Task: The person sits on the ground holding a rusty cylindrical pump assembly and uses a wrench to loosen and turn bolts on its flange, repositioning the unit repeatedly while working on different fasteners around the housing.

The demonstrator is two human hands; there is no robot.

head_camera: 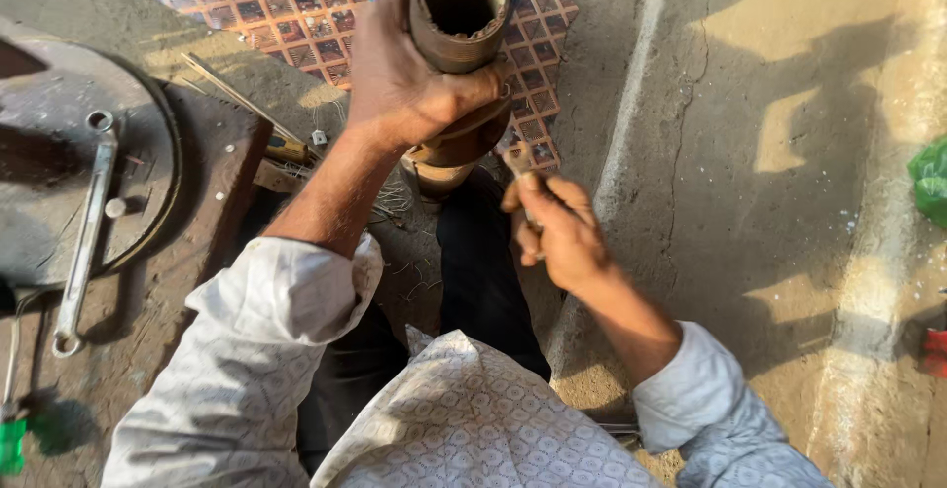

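My left hand (404, 74) is wrapped around a rusty brown metal cylinder (459, 14), a hollow tube standing upright with its open mouth facing the camera. Its lower end (439, 167) rests near my knees. Just below and to the right of the tube, my right hand (557, 231) grips a small metal wrench (518, 162), whose open jaw sits against the tube's lower part. Both sleeves are white with a fine pattern.
A round dark metal plate (59, 192) lies at the left with a long spanner (84, 236) across it. Thin rods (242, 98) and a small tool lie by a patterned red mat (286, 4). A green-handled tool (12, 444) is bottom left; a green bag (932, 182) far right.
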